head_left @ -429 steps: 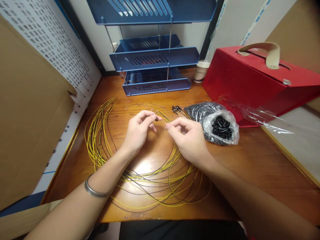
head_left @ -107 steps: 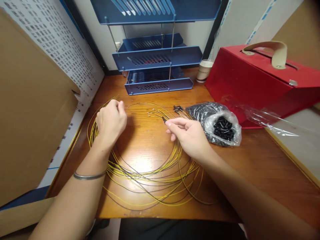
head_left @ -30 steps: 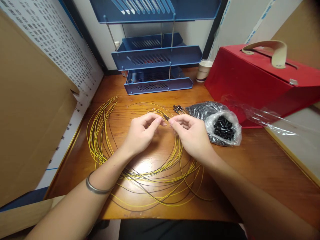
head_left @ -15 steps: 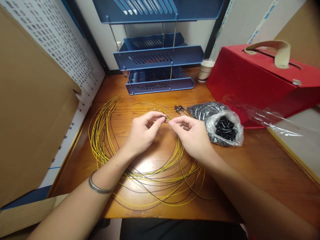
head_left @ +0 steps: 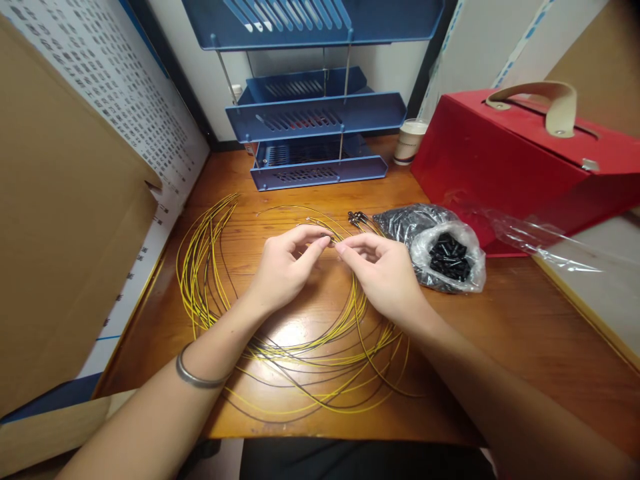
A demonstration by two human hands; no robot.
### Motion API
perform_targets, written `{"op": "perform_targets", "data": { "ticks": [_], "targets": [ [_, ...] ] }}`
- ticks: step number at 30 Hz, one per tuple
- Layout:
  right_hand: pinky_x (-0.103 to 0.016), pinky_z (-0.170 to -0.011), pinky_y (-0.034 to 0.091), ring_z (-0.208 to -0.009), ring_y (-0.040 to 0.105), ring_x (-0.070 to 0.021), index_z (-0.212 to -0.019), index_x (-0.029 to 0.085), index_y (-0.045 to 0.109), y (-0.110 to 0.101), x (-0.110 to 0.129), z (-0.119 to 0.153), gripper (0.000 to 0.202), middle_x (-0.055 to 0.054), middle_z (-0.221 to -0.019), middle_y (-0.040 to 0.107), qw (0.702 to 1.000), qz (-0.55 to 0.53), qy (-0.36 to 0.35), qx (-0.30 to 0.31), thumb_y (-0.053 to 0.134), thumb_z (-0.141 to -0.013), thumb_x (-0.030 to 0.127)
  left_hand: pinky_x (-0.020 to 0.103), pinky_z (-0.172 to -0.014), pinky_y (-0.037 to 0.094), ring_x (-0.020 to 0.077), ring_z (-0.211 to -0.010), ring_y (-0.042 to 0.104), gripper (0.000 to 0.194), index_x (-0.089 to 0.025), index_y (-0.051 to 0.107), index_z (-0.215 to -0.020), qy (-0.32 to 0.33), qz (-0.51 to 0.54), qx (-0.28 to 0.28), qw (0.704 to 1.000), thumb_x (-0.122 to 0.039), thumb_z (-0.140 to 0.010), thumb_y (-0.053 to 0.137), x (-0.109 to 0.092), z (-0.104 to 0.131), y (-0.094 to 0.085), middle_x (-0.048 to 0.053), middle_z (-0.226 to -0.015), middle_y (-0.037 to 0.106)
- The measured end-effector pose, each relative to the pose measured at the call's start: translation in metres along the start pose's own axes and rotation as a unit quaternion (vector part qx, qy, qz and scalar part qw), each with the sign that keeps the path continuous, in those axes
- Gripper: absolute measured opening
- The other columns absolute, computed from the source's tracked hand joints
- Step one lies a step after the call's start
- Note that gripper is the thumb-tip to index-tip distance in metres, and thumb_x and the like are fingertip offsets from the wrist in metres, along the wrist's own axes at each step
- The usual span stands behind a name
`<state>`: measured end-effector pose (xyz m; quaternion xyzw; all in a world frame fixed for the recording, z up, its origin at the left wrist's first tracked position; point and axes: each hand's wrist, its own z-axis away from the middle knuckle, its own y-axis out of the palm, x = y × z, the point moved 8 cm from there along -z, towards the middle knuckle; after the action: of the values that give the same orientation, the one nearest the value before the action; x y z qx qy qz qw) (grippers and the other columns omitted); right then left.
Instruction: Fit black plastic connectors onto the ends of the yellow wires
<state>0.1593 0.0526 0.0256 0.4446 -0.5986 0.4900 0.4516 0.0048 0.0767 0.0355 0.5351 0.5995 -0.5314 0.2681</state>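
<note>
My left hand [head_left: 290, 265] is closed, thumb and forefinger pinching a small dark piece [head_left: 331, 241] that is too small to name. Just to its right, my right hand [head_left: 383, 273] pinches a thin wire at the tip of its thumb and forefinger. The fingertips of both hands nearly meet. Below and around them lies a loose coil of yellow and black wires [head_left: 305, 348] on the wooden table [head_left: 500, 360]. Dark wire ends with small black tips [head_left: 359, 218] rest behind my right hand. Beside that hand, a clear plastic bag [head_left: 423, 263] stands open, holding many black sleeve-like pieces [head_left: 450, 258].
A blue tiered file tray [head_left: 320, 173] stands at the back, with a paper cup [head_left: 409, 142] to its right. A red box [head_left: 470, 160] with a beige handle [head_left: 560, 110] takes up the right rear. Cardboard [head_left: 65, 213] borders the left side.
Both hands keep nearly the same pose and pinch. The whole view has shifted very slightly; no object has visibly moved on the table.
</note>
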Motion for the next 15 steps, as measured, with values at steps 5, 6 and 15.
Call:
{"op": "perform_targets", "data": {
  "ticks": [5, 6, 15],
  "targets": [
    [-0.029, -0.064, 0.048, -0.065, 0.064, -0.0151, -0.08, 0.015, 0.073, -0.0001, -0.0002, -0.0005, 0.014, -0.004, -0.075, 0.074, 1.0, -0.007, -0.001, -0.004, 0.07, -0.081, 0.029, 0.024, -0.069, 0.057, 0.0181, -0.084, 0.074, 0.021, -0.017, 0.075, -0.101, 0.017, -0.011, 0.019, 1.0, -0.034, -0.093, 0.066, -0.0042, 0.0007, 0.0035, 0.007, -0.093, 0.078],
    [-0.029, -0.063, 0.048, -0.065, 0.064, -0.0151, -0.079, 0.015, 0.073, 0.0001, -0.0003, -0.0007, 0.014, -0.003, -0.075, 0.074, 1.0, -0.008, 0.0, -0.003, 0.07, -0.081, 0.028, 0.024, -0.069, 0.057, 0.018, -0.083, 0.074, 0.02, -0.017, 0.075, -0.1, 0.02, -0.013, 0.02, 1.0, -0.034, -0.093, 0.066, -0.0051, 0.0008, 0.0038, 0.007, -0.092, 0.078],
    [-0.028, -0.062, 0.047, -0.063, 0.062, -0.0145, -0.077, 0.015, 0.073, -0.0016, 0.0004, -0.001, 0.011, -0.003, -0.073, 0.073, 1.0, 0.003, 0.019, -0.012, 0.069, -0.08, 0.025, 0.023, -0.069, 0.056, 0.0163, -0.082, 0.073, 0.023, -0.016, 0.075, -0.106, 0.028, -0.001, -0.03, 0.999, -0.032, -0.09, 0.07, -0.0059, 0.0003, -0.0027, 0.007, -0.099, 0.078]
  ]
}}
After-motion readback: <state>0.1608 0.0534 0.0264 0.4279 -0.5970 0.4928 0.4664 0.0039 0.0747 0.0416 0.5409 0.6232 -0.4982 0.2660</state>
